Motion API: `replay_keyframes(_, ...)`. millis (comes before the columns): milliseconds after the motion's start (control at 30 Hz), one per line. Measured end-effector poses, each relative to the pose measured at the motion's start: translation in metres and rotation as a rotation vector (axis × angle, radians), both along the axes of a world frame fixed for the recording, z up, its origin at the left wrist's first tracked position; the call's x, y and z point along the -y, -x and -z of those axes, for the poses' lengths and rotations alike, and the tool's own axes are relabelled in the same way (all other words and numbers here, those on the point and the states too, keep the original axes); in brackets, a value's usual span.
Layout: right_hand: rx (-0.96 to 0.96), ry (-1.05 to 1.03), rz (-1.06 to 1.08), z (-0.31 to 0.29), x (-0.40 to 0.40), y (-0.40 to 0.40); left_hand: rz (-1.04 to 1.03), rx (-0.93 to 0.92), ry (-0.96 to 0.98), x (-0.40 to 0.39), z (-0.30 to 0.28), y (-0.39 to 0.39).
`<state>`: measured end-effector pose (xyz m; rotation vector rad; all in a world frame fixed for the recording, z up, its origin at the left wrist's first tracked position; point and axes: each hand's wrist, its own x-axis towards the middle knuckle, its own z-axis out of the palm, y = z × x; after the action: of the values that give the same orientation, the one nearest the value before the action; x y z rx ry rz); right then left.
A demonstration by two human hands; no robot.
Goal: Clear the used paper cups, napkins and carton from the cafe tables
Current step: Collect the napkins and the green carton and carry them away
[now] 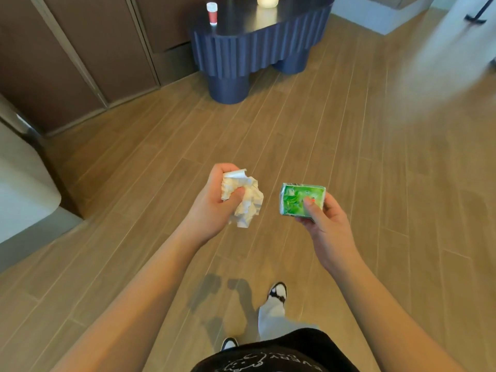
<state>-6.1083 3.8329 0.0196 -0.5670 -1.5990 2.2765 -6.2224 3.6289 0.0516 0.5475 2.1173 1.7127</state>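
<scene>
Both grips are full: your left hand [214, 200] is clenched around a crumpled white napkin [247, 202], with the thumb pressed into the wad, and your right hand [322, 218] grasps a small green carton [302, 201], thumb on its printed face and fingers underneath. From the head view you hold both at about waist height above the wood floor [349, 157], well clear of any table, with your shoes visible below.

Far ahead, a dark blue fluted table [255, 47] carries a red paper cup [212, 13] with a white lid near its left edge and a pale rounded object, cut off by the top of the frame, further right on the same top. A pale counter edge shows at the near left. No bin is visible.

This looks like the carrying step: napkin and carton are collected, and at least that cup remains. With neither hand free, the next move calls for dropping this load somewhere first, or tucking the napkin against the carton in one hand so the other can take the cup upright by its wall
</scene>
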Motion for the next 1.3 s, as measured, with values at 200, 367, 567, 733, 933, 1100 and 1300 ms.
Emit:
replay_keyframes(200, -0.006, -0.020, -0.037, 0.001, -0.084, 0.110, -0.043, -0.007, 0.040, -0.077, 0.004, 0.098)
replay_keyframes(367, -0.033, -0.027, -0.058, -0.018, -0.163, 0.197, -0.110, -0.037, 0.082, -0.142, -0.005, 0.178)
replay_keyframes(567, -0.031, -0.010, -0.097, -0.021, -0.207, 0.297, -0.138, -0.072, 0.102, -0.187, -0.012, 0.266)
replay_keyframes(733, -0.020, 0.010, -0.137, -0.008, -0.223, 0.382, -0.194, -0.031, 0.079, -0.207, 0.002, 0.345)
replay_keyframes(933, -0.010, -0.015, -0.149, 0.000, -0.241, 0.502, -0.258, 0.013, 0.025, -0.221, 0.015, 0.473)
replay_keyframes(1100, -0.007, -0.026, -0.122, -0.013, -0.255, 0.595, -0.171, -0.002, 0.035, -0.242, 0.002, 0.569)
replay_keyframes(1300, -0.026, -0.043, -0.110, -0.022, -0.288, 0.692, -0.151, -0.098, 0.090, -0.272, -0.008, 0.670)
